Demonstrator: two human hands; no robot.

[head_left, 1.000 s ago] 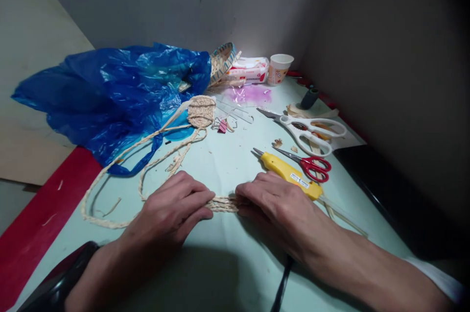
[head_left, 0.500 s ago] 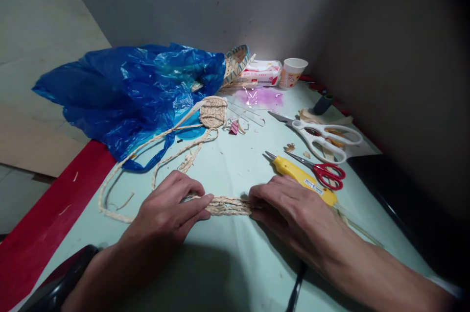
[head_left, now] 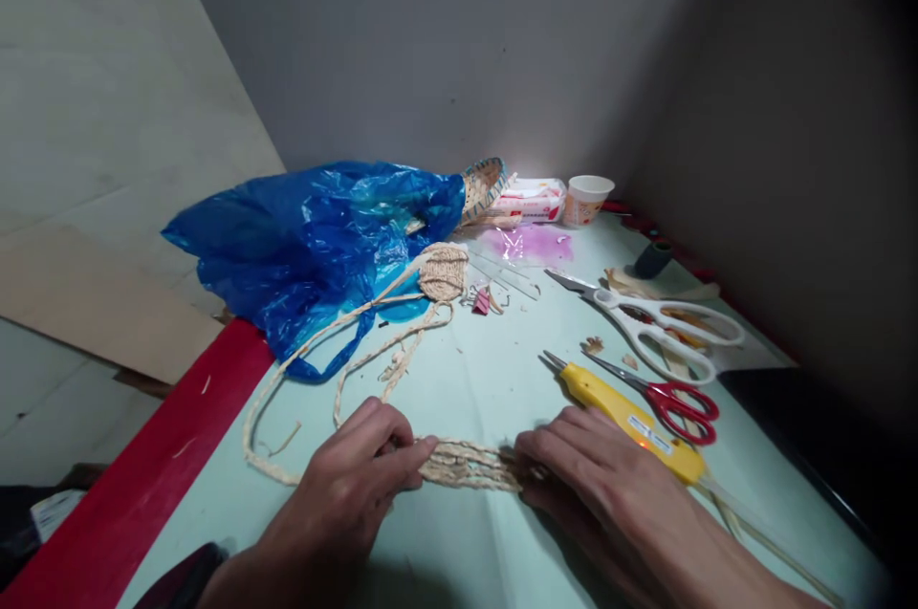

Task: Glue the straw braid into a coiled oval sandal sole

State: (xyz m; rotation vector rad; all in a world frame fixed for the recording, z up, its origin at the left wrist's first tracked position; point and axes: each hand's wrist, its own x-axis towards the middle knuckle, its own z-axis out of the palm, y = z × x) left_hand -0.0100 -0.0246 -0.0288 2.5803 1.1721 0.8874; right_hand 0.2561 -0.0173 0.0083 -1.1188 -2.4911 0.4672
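Grey walls (head_left: 402,54) stand behind and to the right of a pale green table (head_left: 473,380), which has a red border (head_left: 162,456) on its left side. Near its front, some plaited strands (head_left: 469,464) run side by side, from left to right. The left hand (head_left: 362,473) has its thumb and fingers clamped on their left end, and the right hand (head_left: 595,470), with bent fingers, is clamped on their right end; the two hands are apart. A long cord (head_left: 248,437) makes a loop from a woven pad (head_left: 443,272) farther back and goes out of sight behind the left hand, so one cannot say surely whether it joins the strands. Just beside the pad are a pink clip (head_left: 481,303), on its right, and a blue bag (head_left: 322,236), on its left, from which a basket (head_left: 482,193) sticks out. Near the walls are a tissue pack (head_left: 531,200) and a paper cup (head_left: 588,200). On the right lie white scissors (head_left: 613,303), red scissors (head_left: 658,397) and a yellow tool (head_left: 621,408), which is just behind the right hand.
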